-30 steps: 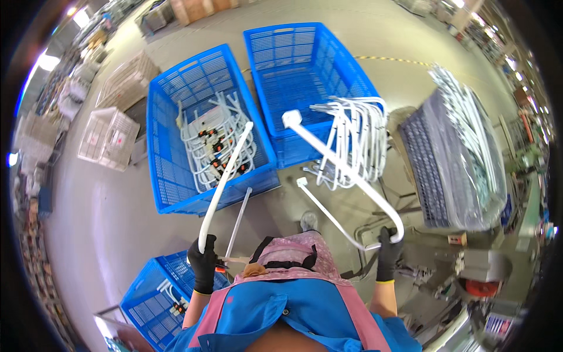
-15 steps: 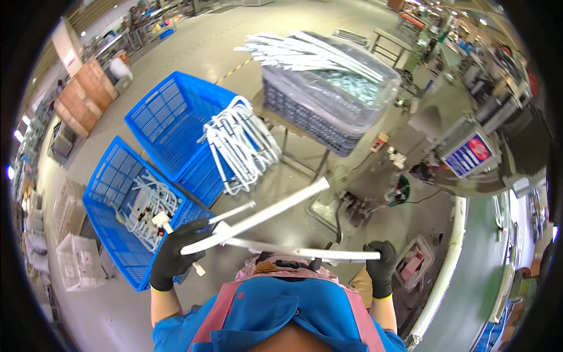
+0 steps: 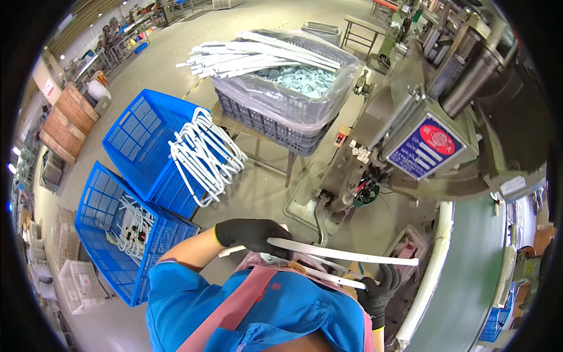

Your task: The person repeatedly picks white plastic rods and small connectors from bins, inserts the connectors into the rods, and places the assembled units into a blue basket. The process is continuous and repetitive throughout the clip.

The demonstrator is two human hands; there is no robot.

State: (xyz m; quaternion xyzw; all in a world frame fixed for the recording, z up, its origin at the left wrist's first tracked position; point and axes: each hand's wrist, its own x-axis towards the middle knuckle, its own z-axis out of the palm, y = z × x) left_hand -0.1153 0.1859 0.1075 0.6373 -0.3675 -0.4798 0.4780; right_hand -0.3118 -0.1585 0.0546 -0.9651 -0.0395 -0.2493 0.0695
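Black gloves cover both hands. My left hand point(image 3: 253, 234) reaches across my body, closed around one end of a white tube frame point(image 3: 358, 255). One curved white tube of the frame stretches to the right above my right hand. A thinner tube runs below it to my right hand point(image 3: 378, 293), whose fingers are bent around that tube's end. A short white end of the frame shows left of my left hand; the joint is hidden behind the glove. Ahead, bent white tube frames point(image 3: 208, 155) hang over the side of a blue crate point(image 3: 126, 138).
A nearer blue crate point(image 3: 97, 193) holds white parts. Long white tubes point(image 3: 258, 56) lie across a grey, plastic-lined crate point(image 3: 270, 117) of small pale pieces. A metal machine point(image 3: 463, 126) stands at right, beside a green surface point(image 3: 472, 264) with a white padded edge point(image 3: 431, 281).
The view has turned right. My left hand has moved inward to the middle, bringing the frame closer to my body. The frame's long tube now points right.
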